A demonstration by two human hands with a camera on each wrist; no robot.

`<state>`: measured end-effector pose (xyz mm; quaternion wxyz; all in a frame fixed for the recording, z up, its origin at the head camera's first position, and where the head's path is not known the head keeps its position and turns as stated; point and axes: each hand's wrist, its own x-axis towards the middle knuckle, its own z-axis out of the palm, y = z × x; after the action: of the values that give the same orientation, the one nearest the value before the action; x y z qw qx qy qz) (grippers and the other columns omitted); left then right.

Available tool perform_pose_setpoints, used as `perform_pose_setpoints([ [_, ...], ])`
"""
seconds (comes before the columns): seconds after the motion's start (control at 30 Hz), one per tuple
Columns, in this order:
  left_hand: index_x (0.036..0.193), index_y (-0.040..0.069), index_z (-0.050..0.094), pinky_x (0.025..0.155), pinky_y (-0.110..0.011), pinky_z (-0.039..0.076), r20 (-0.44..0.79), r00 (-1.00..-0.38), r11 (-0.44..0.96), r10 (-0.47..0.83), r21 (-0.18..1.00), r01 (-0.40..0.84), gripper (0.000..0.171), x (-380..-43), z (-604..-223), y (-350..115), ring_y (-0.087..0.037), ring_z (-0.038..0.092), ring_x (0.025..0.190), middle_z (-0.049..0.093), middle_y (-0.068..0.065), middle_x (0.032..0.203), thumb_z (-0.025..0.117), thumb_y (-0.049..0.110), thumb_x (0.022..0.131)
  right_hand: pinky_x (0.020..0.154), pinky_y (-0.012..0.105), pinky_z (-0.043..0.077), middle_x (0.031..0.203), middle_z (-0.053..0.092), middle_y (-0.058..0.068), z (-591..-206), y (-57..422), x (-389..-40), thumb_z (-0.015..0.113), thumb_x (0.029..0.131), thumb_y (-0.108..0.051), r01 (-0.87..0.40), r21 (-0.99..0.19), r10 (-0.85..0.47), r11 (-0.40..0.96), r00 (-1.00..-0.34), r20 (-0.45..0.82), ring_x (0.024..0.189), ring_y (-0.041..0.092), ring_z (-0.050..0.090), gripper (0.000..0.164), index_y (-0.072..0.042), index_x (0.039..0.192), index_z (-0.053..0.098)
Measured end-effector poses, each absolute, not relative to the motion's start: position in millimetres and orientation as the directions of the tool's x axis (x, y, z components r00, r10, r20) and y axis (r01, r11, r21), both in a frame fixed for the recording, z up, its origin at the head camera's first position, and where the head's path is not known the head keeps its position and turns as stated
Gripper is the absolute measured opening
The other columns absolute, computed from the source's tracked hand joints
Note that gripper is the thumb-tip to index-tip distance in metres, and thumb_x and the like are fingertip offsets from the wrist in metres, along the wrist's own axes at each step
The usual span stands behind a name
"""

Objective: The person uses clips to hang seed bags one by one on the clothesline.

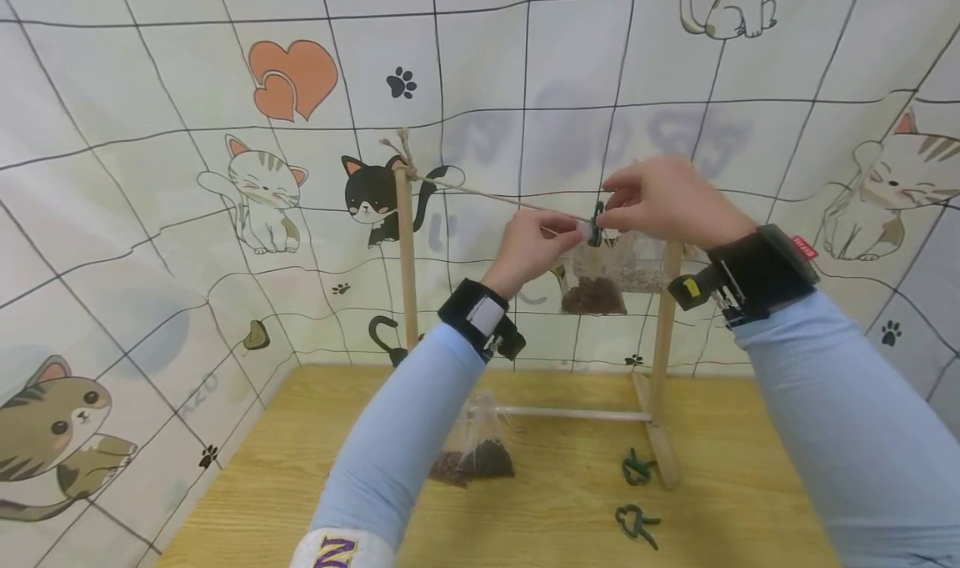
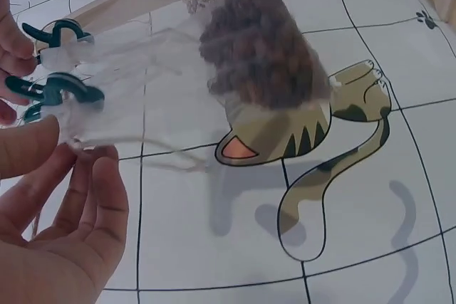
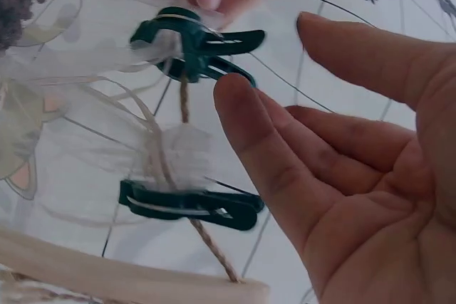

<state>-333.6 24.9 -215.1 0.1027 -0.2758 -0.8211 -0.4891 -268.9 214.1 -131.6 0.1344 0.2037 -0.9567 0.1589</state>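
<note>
My left hand (image 1: 528, 243) pinches the top edge of a sheer drawstring bag (image 1: 592, 296) filled with dark reddish-brown bits. A green plastic clip (image 3: 192, 42) grips the bag's top at the twine (image 1: 487, 194). By that clip's handles is my right hand (image 1: 667, 201), its thumb spread away from its fingers and one fingertip right at a handle. A second green clip (image 3: 189, 206) holds another sheer bag (image 1: 641, 278) of pale bits on the twine, nearer the right post.
Wooden posts (image 1: 407, 259) carry the twine above a wooden table (image 1: 555, 510). Two loose green clips (image 1: 637, 468) lie near the stand's right foot (image 1: 663, 459). Beyond my left forearm sit sheer bags (image 1: 487, 458) with dark contents. A cat-print sheet (image 1: 487, 59) hangs behind.
</note>
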Motion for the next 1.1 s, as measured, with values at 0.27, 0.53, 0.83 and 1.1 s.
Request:
perform_pose_setpoints([
  [0.27,0.128,0.007,0.072,0.080,-0.027,0.053,0.470,-0.759,0.463,0.451,0.604,0.649,0.029,-317,-219,-6,-0.020,0.067,0.102,0.070,-0.008,0.125,0.063,0.022,0.104,0.093,0.046,0.055,0.119,0.074,0.019,-159,230,-235,0.070,0.099,-0.012,-0.578,-0.221,-0.340,0.786,-0.702,0.626,0.101,0.034,0.071,0.030,-0.001,0.127,0.071],
  [0.53,0.133,0.002,0.067,0.095,-0.039,0.054,0.594,-0.663,0.521,0.455,0.426,0.740,0.033,-292,-244,-45,-0.028,0.063,0.117,0.066,-0.014,0.129,0.065,0.015,0.102,0.097,0.005,0.038,0.111,0.075,0.019,-234,253,-226,0.071,0.090,-0.003,-0.697,-0.056,-0.221,0.715,-0.301,0.927,0.108,0.017,0.066,0.026,0.002,0.114,0.077],
  [0.83,0.136,-0.001,0.064,0.109,-0.046,0.048,0.694,-0.586,0.632,0.419,0.241,0.737,0.042,-279,-294,-74,-0.034,0.058,0.128,0.063,-0.017,0.136,0.072,0.015,0.098,0.106,0.006,0.033,0.118,0.070,0.024,-311,262,-226,0.070,0.085,0.003,-0.645,-0.134,-0.081,0.752,-0.293,0.953,0.110,0.043,0.061,0.029,0.009,0.114,0.074],
  [1.1,0.133,-0.001,0.066,0.097,-0.053,0.053,0.765,-0.521,0.701,0.379,0.130,0.701,0.049,-274,-345,-87,-0.039,0.064,0.118,0.065,-0.021,0.132,0.081,0.020,0.091,0.106,0.006,0.031,0.125,0.066,0.026,-372,265,-229,0.070,0.085,0.005,-0.618,-0.183,-0.054,0.765,-0.344,0.937,0.114,0.044,0.058,0.036,0.010,0.120,0.071],
])
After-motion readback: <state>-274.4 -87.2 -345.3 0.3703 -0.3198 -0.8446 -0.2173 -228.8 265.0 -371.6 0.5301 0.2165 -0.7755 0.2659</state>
